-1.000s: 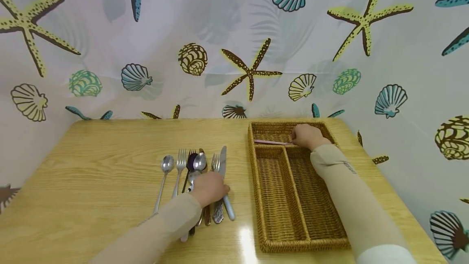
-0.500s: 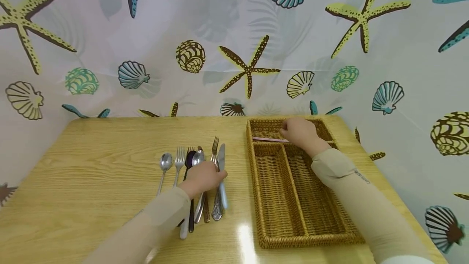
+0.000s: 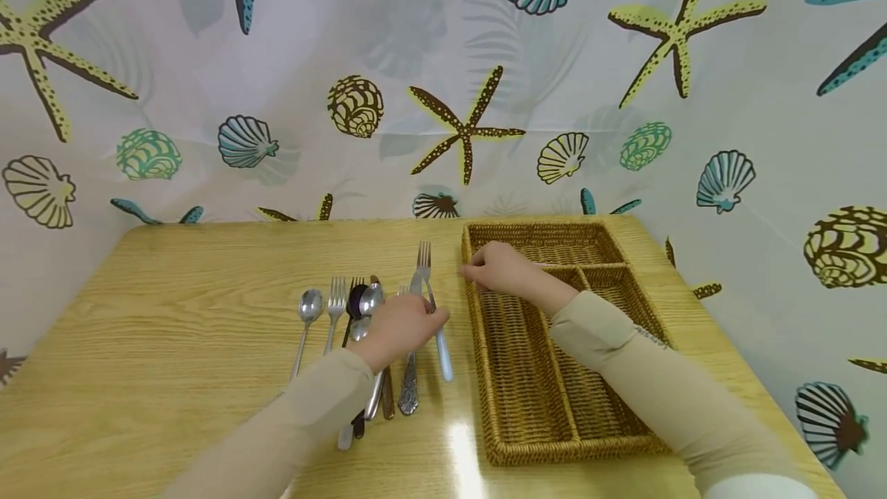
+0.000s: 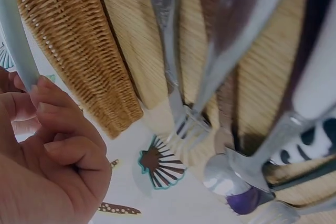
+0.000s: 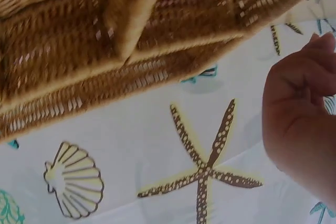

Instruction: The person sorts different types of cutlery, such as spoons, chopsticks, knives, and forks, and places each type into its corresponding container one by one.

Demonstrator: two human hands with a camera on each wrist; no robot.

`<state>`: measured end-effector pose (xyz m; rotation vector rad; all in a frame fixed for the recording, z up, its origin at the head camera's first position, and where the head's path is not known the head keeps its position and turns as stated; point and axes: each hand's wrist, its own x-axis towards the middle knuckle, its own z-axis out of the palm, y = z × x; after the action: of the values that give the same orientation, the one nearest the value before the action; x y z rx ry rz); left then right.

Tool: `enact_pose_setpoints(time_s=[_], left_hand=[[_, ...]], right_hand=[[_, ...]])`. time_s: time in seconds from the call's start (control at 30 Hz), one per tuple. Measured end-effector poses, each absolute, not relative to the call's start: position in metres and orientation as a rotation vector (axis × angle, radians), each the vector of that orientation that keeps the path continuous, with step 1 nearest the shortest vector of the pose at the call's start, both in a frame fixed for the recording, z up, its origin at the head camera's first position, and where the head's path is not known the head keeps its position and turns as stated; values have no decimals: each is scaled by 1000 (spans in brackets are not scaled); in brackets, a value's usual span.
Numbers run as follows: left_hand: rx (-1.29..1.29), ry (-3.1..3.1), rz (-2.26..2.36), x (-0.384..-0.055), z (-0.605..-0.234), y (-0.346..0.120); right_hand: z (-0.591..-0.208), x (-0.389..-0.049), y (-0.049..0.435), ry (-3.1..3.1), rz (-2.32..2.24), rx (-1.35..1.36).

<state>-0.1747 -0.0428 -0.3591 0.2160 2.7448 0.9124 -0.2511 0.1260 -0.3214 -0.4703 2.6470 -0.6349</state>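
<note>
My left hand (image 3: 402,326) pinches a fork (image 3: 424,256) with a pale blue handle (image 4: 16,35). Its tines point toward the back wall. Under and left of that hand lies a bunch of cutlery: a knife with an ornate handle (image 3: 409,395), a silver spoon (image 3: 311,305), another fork (image 3: 336,297), a dark purple spoon (image 4: 244,200) and others, partly hidden. My right hand (image 3: 502,268) is over the left side of the wicker tray (image 3: 537,453), its fingers loosely bent and nothing seen in them. A thin pinkish piece (image 3: 543,263) shows in the tray's back compartment, mostly hidden.
The tray has one wide compartment at the back and two long ones in front, split by a woven divider (image 3: 554,360). It stands on the right of the wooden table (image 3: 173,314). A patterned cloth (image 3: 298,45) hangs behind and at the sides.
My left hand has lifted the blue-handled fork from the bunch and shifted it right. My right hand has left the tray's back compartment, moving left toward the fork.
</note>
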Motion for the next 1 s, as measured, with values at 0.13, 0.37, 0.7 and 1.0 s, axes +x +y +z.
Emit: enact_pose_setpoints(time_s=[0.13, 0.37, 0.7, 1.0], left_hand=[[249, 2788, 856, -175, -358, -31], [309, 2791, 892, -172, -357, -21], [246, 2826, 708, -167, -368, -64], [147, 2883, 335, -165, -382, -92]], right_hand=[[-329, -247, 119, 2501, -743, -501], [-337, -243, 119, 2348, -867, -489], [-329, -245, 170, 2245, -963, -490], [-311, -248, 253, 2255, -922, -407]])
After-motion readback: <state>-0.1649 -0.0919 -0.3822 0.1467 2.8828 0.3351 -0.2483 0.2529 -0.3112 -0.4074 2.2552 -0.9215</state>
